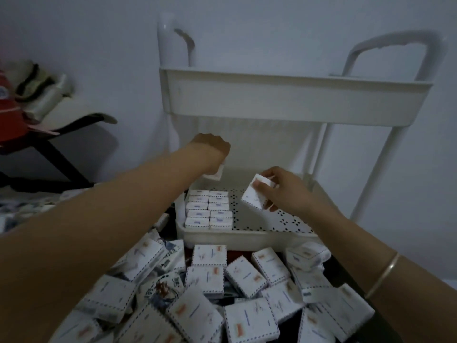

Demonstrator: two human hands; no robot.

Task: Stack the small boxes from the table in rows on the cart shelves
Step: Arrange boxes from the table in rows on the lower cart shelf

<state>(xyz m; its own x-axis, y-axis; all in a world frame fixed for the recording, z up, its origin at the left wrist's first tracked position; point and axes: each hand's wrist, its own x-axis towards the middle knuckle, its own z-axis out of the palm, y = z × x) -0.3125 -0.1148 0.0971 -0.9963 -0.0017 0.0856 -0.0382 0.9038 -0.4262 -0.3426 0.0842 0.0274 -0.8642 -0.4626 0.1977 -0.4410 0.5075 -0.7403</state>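
Note:
A white cart stands ahead with a perforated middle shelf point(279, 220) and an upper shelf point(291, 100). Two rows of small white boxes point(209, 210) stand on edge at the left of the middle shelf. My left hand point(211, 151) reaches over the shelf's back left and holds a small box point(217, 172), mostly hidden under the hand. My right hand point(284, 188) grips another small white box point(256, 195), tilted, above the shelf's bare part. Several loose boxes point(222, 288) lie heaped on the table below.
The cart's white posts point(380, 169) and curved handles point(385, 45) rise at the right and back. A dark stand point(59, 154) with a red thing and cloths sits at the left by the wall. A gold bangle point(383, 276) is on my right wrist.

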